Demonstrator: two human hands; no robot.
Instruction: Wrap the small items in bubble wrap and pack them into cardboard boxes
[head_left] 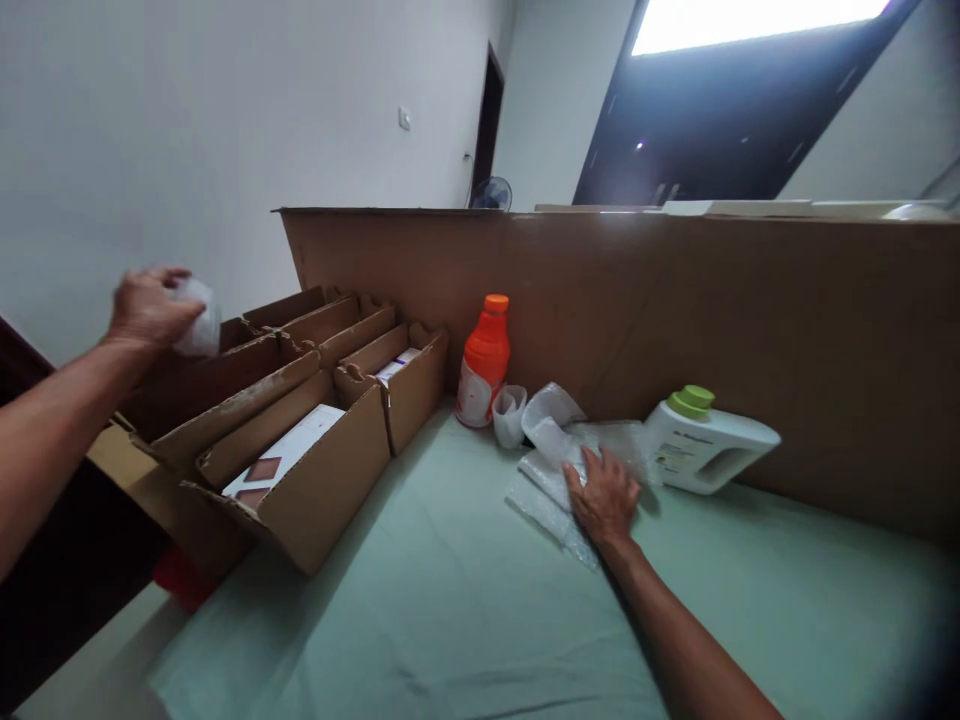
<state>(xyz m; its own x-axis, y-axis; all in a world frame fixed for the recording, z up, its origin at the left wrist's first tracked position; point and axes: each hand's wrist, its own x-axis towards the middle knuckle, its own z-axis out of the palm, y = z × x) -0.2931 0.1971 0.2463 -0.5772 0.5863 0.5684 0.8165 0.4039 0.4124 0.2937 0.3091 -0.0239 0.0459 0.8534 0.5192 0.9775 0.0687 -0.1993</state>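
Note:
My left hand [154, 310] is raised over the cardboard bins at the left, its fingers wrapped round a small translucent white bundle [199, 318] that looks like bubble wrap. Blur hides whether anything is inside it. On the green cloth, my right hand [606, 496] lies with fingers apart on loose sheets of bubble wrap [551, 480]. Just beyond the fingertips, a white jug with a green cap [709, 445] leans against the cardboard wall. To the left of the sheets are a rolled piece of bubble wrap [509, 416] and an upright orange bottle [486, 360].
Several open cardboard bins [330, 480] stand in rows at the left; the front ones hold white boxes [289, 450]. A tall cardboard panel [675, 300] closes off the back of the cloth-covered surface [420, 600]. Something red [182, 580] shows below the bins.

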